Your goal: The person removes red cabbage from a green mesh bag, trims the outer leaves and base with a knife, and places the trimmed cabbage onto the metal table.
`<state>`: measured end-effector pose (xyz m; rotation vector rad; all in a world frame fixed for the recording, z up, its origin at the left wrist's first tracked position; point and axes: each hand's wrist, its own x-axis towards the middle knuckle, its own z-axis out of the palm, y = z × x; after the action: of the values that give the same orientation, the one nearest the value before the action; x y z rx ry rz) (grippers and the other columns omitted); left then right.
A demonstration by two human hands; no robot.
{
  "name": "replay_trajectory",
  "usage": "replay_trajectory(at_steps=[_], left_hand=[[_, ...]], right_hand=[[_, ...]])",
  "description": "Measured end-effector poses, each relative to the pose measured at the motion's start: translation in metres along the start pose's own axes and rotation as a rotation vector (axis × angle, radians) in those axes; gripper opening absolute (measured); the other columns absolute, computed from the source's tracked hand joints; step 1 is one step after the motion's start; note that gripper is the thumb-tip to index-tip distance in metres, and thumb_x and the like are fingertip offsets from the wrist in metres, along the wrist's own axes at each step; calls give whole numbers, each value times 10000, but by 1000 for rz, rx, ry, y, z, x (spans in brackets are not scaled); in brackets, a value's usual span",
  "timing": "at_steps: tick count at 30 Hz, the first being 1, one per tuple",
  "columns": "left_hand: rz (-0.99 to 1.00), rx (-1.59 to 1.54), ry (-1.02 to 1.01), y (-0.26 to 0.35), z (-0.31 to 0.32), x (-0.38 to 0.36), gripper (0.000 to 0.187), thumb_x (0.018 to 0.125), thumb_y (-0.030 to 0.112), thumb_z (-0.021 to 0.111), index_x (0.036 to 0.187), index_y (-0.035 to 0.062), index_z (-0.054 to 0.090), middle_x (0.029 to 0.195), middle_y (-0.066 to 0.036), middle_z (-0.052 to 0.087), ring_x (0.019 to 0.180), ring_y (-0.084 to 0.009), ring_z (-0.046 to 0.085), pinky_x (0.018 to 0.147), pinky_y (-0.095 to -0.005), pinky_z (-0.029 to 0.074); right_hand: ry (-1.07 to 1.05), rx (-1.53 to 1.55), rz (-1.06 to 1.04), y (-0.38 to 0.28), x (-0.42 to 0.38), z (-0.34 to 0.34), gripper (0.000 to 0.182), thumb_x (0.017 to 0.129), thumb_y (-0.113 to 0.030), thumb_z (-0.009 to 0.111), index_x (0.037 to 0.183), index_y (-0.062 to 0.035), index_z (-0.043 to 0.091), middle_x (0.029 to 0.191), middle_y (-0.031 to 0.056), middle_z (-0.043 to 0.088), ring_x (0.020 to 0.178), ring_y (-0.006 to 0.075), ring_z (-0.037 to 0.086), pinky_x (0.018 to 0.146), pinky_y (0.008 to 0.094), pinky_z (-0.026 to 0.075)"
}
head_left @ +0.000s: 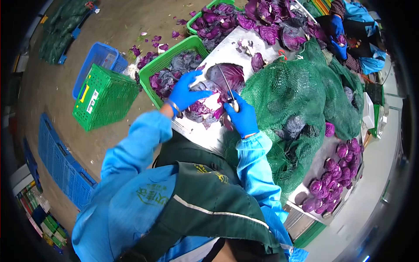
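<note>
A red cabbage (198,108) with pale cut patches and loosened outer leaves lies on the white tabletop in front of me. My left hand (185,92), in a blue glove, grips its upper left side with thumb and fingers spread apart. In my right hand (242,117), also blue-gloved, is a knife (225,81); its handle is in the closed fingers and its blade points up and away. Just beyond the cabbage a large purple leaf (231,75) lies behind the blade. The underside of the cabbage is hidden.
A green crate (152,93) of leaves stands at the table's left edge. Green mesh sacking (283,91) covers the right side, with trimmed cabbages (334,179) beyond. Green (107,98) and blue crates (94,59) sit on the floor. Another person's gloved hands (338,37) work at upper right.
</note>
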<state>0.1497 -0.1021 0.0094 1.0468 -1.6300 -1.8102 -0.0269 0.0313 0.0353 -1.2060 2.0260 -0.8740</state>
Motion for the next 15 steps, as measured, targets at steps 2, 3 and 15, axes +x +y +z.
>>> replay_trajectory(at_steps=[2,3,15], left_hand=[[282,378,117,-25,9,-26,820,671,251,816,1333,31,385,1304,-137,436,1218,-252,418,1036,-371,330],[275,344,161,-26,19,-38,850,668,242,817,1351,31,357,1310,-138,428,1225,-252,409,1042,-368,321],[135,203,-73,-28,0,-16,1075,590,267,869,1405,-9,225,1384,-171,351,1292,-245,333,1078,-354,273]], right_hand=[[-5,-65,-31,9,-6,3,410,780,-283,651,1154,-125,599,872,183,651,783,353,634,692,408,501],[22,-165,-10,-2,-10,3,330,759,-219,634,1074,-122,628,837,177,650,755,357,630,675,411,501],[84,-13,-101,11,1,-14,464,845,-230,576,1294,-157,482,1126,175,608,834,335,652,717,378,515]])
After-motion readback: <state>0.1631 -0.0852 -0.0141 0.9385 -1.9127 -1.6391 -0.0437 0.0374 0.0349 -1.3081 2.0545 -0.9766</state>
